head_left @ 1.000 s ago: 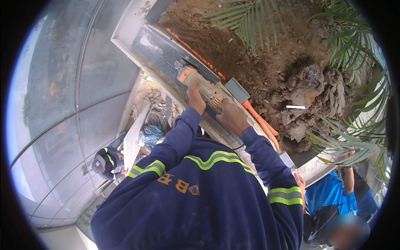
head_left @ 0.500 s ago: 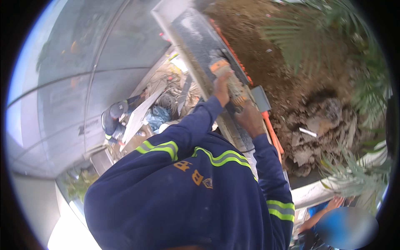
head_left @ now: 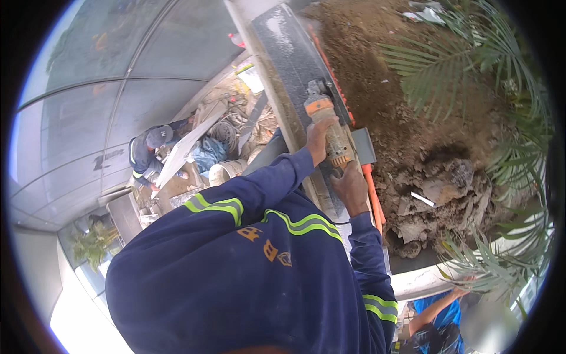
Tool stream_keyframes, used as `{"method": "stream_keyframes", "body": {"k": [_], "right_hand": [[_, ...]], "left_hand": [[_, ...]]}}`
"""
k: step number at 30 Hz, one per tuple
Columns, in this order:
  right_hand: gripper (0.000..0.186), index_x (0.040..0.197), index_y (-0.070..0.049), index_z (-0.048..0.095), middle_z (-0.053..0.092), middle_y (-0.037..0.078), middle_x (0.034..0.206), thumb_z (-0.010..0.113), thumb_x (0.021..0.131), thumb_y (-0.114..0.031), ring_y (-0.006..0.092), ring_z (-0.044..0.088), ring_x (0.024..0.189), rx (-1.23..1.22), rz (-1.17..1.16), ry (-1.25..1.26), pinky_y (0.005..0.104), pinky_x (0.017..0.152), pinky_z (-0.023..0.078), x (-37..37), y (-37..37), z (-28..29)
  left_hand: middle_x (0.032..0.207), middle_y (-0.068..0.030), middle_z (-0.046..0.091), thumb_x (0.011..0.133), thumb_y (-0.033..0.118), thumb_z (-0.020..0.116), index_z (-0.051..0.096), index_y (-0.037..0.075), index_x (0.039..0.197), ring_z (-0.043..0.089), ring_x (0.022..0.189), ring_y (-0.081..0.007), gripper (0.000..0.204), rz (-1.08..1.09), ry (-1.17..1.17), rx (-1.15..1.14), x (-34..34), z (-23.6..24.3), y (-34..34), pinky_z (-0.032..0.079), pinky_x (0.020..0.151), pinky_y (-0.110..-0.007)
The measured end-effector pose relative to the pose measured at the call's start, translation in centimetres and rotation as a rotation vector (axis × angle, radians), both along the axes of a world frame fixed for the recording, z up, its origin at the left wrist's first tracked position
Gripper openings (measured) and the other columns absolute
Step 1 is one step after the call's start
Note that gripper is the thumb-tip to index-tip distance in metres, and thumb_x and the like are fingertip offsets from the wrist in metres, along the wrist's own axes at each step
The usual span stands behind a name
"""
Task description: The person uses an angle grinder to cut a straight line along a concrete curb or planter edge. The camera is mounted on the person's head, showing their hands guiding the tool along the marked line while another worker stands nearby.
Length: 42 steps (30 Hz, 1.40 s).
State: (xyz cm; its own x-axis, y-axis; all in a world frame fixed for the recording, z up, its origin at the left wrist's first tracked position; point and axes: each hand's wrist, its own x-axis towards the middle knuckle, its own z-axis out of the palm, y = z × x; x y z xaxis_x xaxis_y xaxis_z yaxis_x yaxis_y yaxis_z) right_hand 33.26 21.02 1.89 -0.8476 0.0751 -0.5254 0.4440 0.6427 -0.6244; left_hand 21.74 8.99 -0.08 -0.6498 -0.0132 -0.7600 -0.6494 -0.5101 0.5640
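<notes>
Head view shows the left hand (head_left: 319, 140) curled around a dusty orange power tool (head_left: 337, 137) — the right hand (head_left: 352, 187) gripping its rear end — above and right of the frame's centre, over a dark slab (head_left: 284, 54).

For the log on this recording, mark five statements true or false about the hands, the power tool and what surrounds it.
1. The left hand and right hand both hold the angle grinder. True.
2. The left hand grips the grinder's rear end. False: the right hand is there; the left is nearer its head.
3. An orange handle lies right of the grinder. True.
4. The grinder's head is over soil. False: it is over the dark stone slab.
5. Palm fronds show at right. True.
</notes>
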Motion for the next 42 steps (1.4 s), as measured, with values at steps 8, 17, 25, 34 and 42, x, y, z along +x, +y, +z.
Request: {"method": "stream_keyframes", "body": {"k": [8,17,25,34,42], "right_hand": [[0.044,0.103,0.003,0.055,0.069,0.029,0.085,0.072,0.083,-0.032,0.0457,0.070,0.083,-0.044,0.008,0.017,0.0538,0.074,0.054,-0.5,0.7,0.9],[0.043,0.102,0.003,0.055,0.069,0.030,0.090,0.073,0.081,-0.030,0.0449,0.070,0.087,-0.082,-0.018,0.009,0.0527,0.077,0.054,0.4,0.9,1.1],[0.041,0.103,0.004,0.056,0.069,0.030,0.090,0.071,0.082,-0.027,0.0461,0.070,0.087,-0.077,-0.019,0.003,0.0521,0.078,0.054,0.7,0.9,1.0],[0.042,0.104,0.004,0.055,0.070,0.029,0.089,0.073,0.080,-0.025,0.0452,0.070,0.087,-0.081,-0.011,-0.040,0.0516,0.078,0.055,0.5,1.2,1.6],[0.053,0.110,0.006,0.053,0.070,0.030,0.087,0.075,0.077,-0.029,0.0465,0.070,0.084,-0.098,-0.001,-0.033,0.0534,0.075,0.055,0.6,1.1,0.6]], "left_hand": [[0.089,-0.0077,0.064,0.081,0.023,0.076,0.064,0.009,0.104,0.067,0.077,-0.0256,0.030,-0.047,0.006,-0.030,-0.5,-0.5,0.0,0.057,0.071,-0.042],[0.096,-0.0076,0.064,0.085,0.025,0.071,0.063,0.008,0.108,0.067,0.086,-0.0252,0.030,-0.086,0.028,-0.073,0.5,-0.2,0.4,0.057,0.079,-0.044],[0.096,-0.0077,0.064,0.083,0.026,0.073,0.063,0.009,0.107,0.067,0.085,-0.0260,0.030,-0.089,0.023,-0.099,0.5,0.4,0.8,0.056,0.078,-0.044],[0.100,-0.0080,0.064,0.090,0.027,0.066,0.061,0.009,0.113,0.068,0.091,-0.0271,0.029,-0.125,-0.043,-0.034,0.1,-0.6,0.3,0.057,0.084,-0.047],[0.099,-0.0084,0.064,0.090,0.027,0.066,0.060,0.010,0.114,0.068,0.092,-0.0282,0.030,-0.115,-0.013,-0.041,0.1,-1.1,0.0,0.057,0.084,-0.047]]}}
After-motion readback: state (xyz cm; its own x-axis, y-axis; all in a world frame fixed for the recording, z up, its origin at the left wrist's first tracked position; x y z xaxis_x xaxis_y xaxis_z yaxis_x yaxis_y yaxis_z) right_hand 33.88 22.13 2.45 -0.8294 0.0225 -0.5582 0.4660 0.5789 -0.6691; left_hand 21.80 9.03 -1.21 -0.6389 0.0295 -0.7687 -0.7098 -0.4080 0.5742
